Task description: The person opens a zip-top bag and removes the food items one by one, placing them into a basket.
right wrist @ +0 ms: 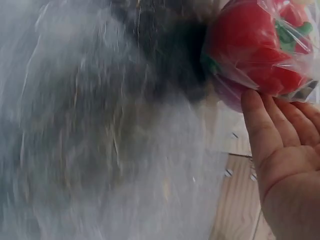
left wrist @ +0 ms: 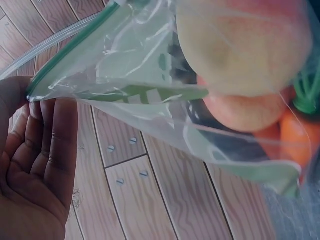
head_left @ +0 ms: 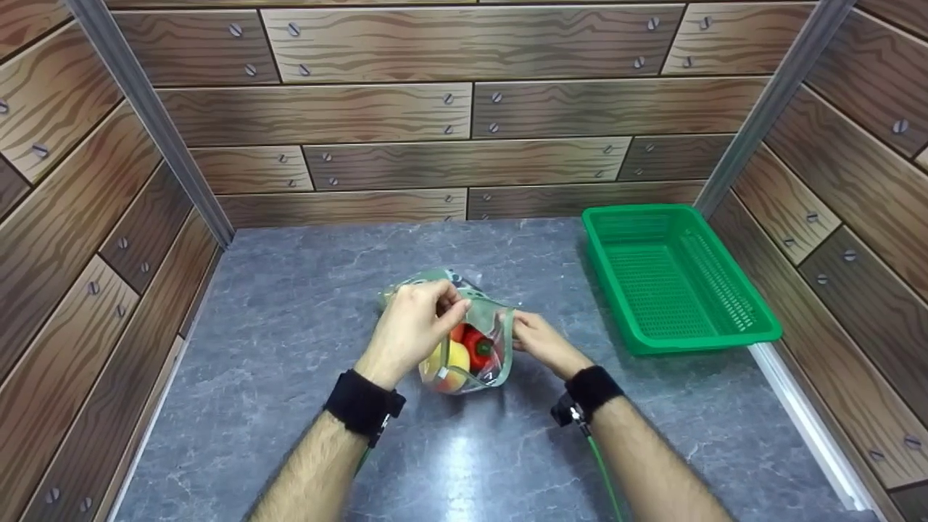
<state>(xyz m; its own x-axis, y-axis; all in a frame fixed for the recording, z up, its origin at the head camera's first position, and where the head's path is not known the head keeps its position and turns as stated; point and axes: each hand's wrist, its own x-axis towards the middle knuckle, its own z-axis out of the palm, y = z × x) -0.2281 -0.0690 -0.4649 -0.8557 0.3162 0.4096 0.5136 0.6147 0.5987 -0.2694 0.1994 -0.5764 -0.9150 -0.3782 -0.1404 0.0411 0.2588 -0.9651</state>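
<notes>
A clear plastic bag [head_left: 487, 312] with a green-edged mouth stands in the middle of the table, mouth facing me. Inside are a red bell pepper [head_left: 475, 344], a yellow-pink peach [head_left: 457, 358] and, in the left wrist view, an orange carrot [left wrist: 296, 137] with a green top. Thumb and fingers of my left hand [head_left: 407, 328] pinch the bag's green edge at its upper left. On the other side, my right hand [head_left: 545, 345] has nearly straight fingers [right wrist: 261, 122] against the plastic, beneath the pepper. Its thumb is hidden in the right wrist view.
A green plastic basket [head_left: 656, 290] with a slatted bottom stands at the right, beside the wood-patterned side wall. The grey marbled table [head_left: 304, 435] is bounded by wood-patterned walls [head_left: 464, 116] at the back and both sides. A green cable [head_left: 605, 475] trails from the right wrist.
</notes>
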